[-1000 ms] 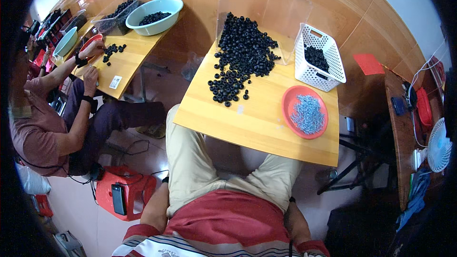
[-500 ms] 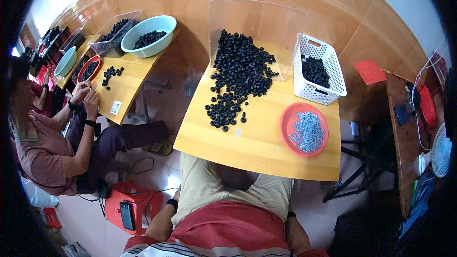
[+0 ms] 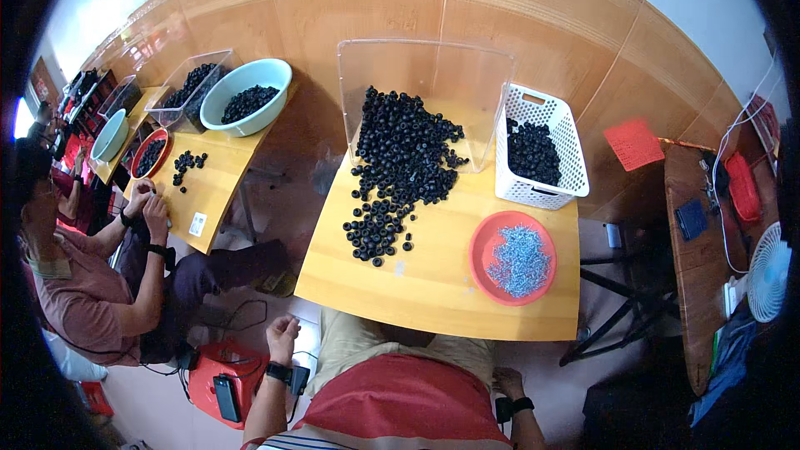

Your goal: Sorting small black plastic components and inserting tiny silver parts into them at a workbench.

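My left hand point(image 3: 282, 337) is raised beside my left thigh, short of the table's front edge; its fingers are curled in and nothing shows in them. Low by my right hip is my right hand point(image 3: 508, 382), in shadow, its fingers too dim to read. Neither touches the yellow wooden table point(image 3: 433, 304) before me. On it spreads a heap of small black wheel-like pieces point(image 3: 408, 142), spilling from a clear plastic bin point(image 3: 425, 57) tipped on its side. At the right, a red plate point(image 3: 477, 257) holds many small silvery metal pieces point(image 3: 522, 262).
A white perforated basket point(image 3: 533, 192) with more black pieces stands behind the plate. At left, a co-worker point(image 3: 92, 292) handles something small at another table point(image 3: 221, 179), which bears a pale green basin point(image 3: 212, 108). A red stool point(image 3: 208, 379) is left of me; a brown board point(image 3: 687, 283) stands right.
My left hand has come up and forward from my side. My right hand has come into view by my hip. The view has tilted, so the table sits lower in the picture.
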Demonstrator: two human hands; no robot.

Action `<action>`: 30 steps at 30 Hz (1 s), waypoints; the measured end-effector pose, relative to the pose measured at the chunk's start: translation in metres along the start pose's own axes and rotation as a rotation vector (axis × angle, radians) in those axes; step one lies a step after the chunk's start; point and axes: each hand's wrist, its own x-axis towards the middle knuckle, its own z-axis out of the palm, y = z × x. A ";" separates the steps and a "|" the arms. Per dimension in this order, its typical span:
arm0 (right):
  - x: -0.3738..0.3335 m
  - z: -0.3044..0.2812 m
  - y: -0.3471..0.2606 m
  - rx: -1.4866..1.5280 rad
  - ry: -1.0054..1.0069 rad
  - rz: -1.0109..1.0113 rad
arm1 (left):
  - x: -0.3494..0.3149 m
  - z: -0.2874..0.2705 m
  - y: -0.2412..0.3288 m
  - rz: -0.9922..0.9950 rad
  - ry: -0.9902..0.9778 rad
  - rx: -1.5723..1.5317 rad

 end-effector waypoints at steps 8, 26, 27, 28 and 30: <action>0.006 -0.091 -0.177 0.203 0.228 0.143 | -0.033 0.056 0.114 0.403 0.183 0.181; -0.022 -0.115 -0.384 0.187 0.215 -0.083 | -0.039 0.116 0.212 0.871 -0.017 0.691; -0.020 -0.113 -0.387 0.151 0.195 -0.098 | -0.037 0.119 0.212 0.848 -0.059 0.706; -0.017 -0.110 -0.393 0.146 0.192 -0.098 | -0.036 0.122 0.212 0.857 -0.089 0.721; -0.012 -0.105 -0.401 0.190 0.116 -0.128 | -0.031 0.129 0.217 0.867 -0.120 0.737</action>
